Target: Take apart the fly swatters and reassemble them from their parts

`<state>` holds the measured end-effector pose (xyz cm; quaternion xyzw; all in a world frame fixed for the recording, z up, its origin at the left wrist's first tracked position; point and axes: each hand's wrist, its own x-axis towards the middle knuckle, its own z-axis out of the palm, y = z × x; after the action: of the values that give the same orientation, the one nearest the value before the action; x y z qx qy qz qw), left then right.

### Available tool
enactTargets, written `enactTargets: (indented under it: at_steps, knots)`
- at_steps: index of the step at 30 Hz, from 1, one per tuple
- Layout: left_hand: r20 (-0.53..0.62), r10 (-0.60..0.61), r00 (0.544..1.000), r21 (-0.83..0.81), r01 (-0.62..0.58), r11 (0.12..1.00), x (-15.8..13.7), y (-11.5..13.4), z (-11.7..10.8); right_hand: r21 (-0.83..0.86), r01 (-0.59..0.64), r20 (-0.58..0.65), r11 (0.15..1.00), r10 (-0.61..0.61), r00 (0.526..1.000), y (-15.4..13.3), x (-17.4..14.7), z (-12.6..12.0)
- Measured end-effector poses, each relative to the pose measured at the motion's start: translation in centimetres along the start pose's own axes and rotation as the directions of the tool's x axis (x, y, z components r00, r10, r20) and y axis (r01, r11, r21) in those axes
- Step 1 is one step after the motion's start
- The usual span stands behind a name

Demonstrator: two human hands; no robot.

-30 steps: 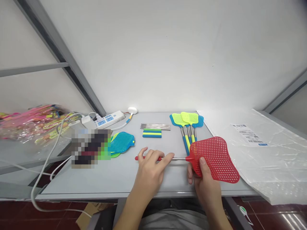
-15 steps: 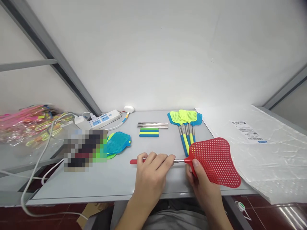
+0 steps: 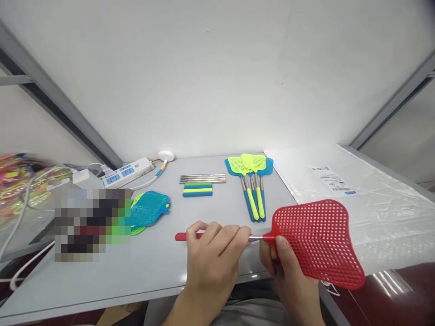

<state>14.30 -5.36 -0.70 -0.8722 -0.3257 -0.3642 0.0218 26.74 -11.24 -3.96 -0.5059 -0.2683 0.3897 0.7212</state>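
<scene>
A red fly swatter (image 3: 316, 240) lies across both of my hands at the table's front edge. My left hand (image 3: 212, 260) is wrapped around its red handle and metal shaft, the handle's tip sticking out to the left. My right hand (image 3: 283, 267) pinches the neck of the red mesh head, thumb on top. The head tilts out past the table's right front corner. Behind it lie several finished swatters (image 3: 249, 179) with yellow and blue heads, in a row.
On the grey table (image 3: 152, 267) lie metal rods (image 3: 202, 178), coloured handle grips (image 3: 197, 189), loose blue and green swatter heads (image 3: 147, 212), a power strip (image 3: 124, 170) with cables, and a plastic-wrapped white sheet (image 3: 343, 190) at right. Bagged colourful items sit far left.
The camera has swung right and down. Both hands have kept their hold; the red head now sits lower and further right, over the table's corner.
</scene>
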Motion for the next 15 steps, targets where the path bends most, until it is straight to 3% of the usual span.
enactTargets:
  at_steps: [3,6,9,12,15]
  knots:
    - [0.036,0.050,0.998,0.081,-0.053,0.995,0.2,0.6,0.0,0.117,-0.006,-0.096,0.993,0.017,0.995,0.8,0.1,-0.1]
    - [0.094,0.086,0.992,0.105,-0.096,0.990,0.6,0.4,-0.3,0.159,0.011,-0.268,0.987,0.033,0.963,1.6,0.6,-0.6]
    - [0.148,0.026,0.989,0.050,-0.034,0.998,0.3,-0.9,-1.3,0.162,0.026,-0.386,0.986,0.039,0.922,1.7,1.2,-1.4]
    - [0.143,-0.079,0.987,-0.079,0.091,0.993,-1.1,-2.7,-2.6,0.230,0.060,-0.344,0.971,0.024,0.939,1.2,2.0,-2.0]
    - [0.119,-0.259,0.958,-0.312,0.284,0.907,-3.1,-3.6,-3.2,0.295,0.043,-0.245,0.955,0.033,0.969,0.8,2.4,-1.8]
